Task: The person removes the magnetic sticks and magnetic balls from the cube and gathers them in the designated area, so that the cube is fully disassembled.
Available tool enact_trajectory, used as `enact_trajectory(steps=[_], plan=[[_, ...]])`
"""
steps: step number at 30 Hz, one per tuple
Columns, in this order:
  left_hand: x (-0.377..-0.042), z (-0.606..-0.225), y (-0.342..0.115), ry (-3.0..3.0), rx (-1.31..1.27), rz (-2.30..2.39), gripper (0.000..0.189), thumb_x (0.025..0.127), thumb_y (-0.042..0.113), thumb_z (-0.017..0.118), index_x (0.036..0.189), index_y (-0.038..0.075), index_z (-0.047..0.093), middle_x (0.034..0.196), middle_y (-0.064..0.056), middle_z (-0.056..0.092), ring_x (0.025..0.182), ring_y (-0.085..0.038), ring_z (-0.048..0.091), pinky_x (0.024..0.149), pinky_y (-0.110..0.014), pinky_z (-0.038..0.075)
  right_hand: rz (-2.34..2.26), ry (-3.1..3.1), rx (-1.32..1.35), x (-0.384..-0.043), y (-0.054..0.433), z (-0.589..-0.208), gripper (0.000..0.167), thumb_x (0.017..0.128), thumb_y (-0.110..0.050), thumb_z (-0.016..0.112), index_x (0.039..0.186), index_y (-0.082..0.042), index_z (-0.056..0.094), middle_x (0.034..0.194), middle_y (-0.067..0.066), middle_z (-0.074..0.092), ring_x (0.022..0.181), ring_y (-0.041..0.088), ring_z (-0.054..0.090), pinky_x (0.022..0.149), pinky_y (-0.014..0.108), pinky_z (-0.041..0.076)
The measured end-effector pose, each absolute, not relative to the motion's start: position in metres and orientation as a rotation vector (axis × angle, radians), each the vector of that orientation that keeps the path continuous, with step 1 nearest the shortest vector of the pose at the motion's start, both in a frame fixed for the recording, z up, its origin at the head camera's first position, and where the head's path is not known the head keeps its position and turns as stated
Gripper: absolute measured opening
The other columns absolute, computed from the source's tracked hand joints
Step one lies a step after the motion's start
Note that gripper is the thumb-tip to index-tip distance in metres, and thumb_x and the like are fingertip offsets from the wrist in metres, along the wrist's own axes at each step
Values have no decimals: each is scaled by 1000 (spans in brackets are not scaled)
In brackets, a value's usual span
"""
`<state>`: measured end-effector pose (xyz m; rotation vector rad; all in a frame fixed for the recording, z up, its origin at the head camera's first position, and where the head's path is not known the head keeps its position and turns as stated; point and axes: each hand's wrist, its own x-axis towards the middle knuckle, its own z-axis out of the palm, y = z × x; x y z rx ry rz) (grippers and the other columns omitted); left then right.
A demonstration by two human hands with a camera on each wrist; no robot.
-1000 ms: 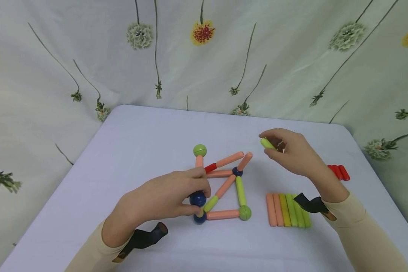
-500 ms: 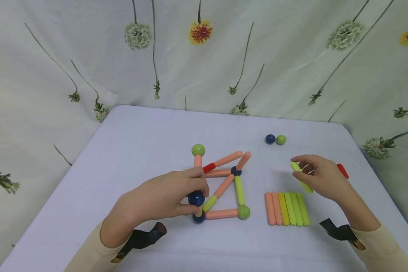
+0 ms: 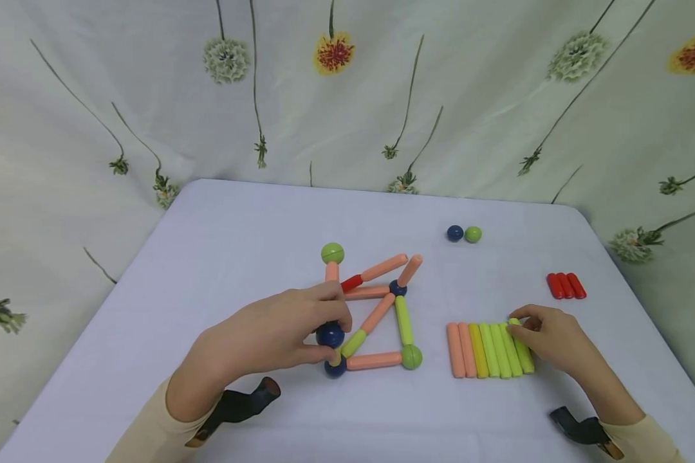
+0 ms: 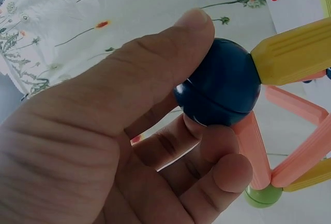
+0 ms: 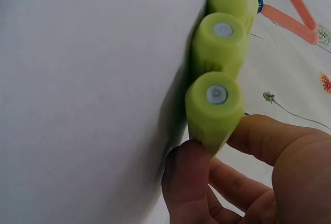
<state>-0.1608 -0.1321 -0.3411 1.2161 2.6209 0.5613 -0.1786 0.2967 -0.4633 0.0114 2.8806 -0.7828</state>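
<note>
My left hand (image 3: 266,331) grips a dark blue ball (image 4: 225,87) of a frame of magnetic sticks and balls. A yellow stick (image 4: 295,53) and a pink stick meet that ball in the left wrist view. Pink sticks (image 3: 376,361), a red stick (image 3: 352,283) and green balls (image 3: 411,356) make up other parts; my hand hides some of the frame. With thumb and fingers, my right hand (image 3: 556,337) pinches a light green magnetic stick (image 5: 214,110). This stick lies at the right end of a row of pink, yellow and green sticks (image 3: 486,350).
Three short red sticks (image 3: 566,285) lie on the white table (image 3: 255,225), beyond my right hand. A loose blue ball (image 3: 455,233) and a loose green ball (image 3: 473,235) sit side by side towards the back. Flowered cloth (image 3: 469,77) hangs behind the table.
My right hand has carried the light green stick from the back of the table down towards me, to the right end of the row. The left hand keeps its grip on the blue ball.
</note>
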Motion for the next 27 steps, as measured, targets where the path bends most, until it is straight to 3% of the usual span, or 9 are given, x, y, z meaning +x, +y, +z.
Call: enact_trajectory(steps=[11,20,27], plan=[[-163,-344,-135,2608,1239,580,23,82,23,80,99,21,65,100,9,49,80,-4,54,70,-20,48,-762,2807,36,-179,294,-463,40,92,-33,65,118,-3,62,92,9,63,70,18,56,58,33,48],[-167,-342,-135,2598,1264,580,23,82,22,80,99,19,64,98,9,48,79,-3,52,69,-20,48,-624,2896,46,-190,289,-449,49,91,-35,64,122,2,57,90,15,60,70,23,53,55,34,48],[-166,-344,-136,2599,1246,571,23,83,23,80,99,20,64,99,9,48,79,-3,52,69,-20,48,-602,2973,-105,-206,260,-431,43,91,-31,66,120,0,59,93,16,62,68,22,54,56,32,48]])
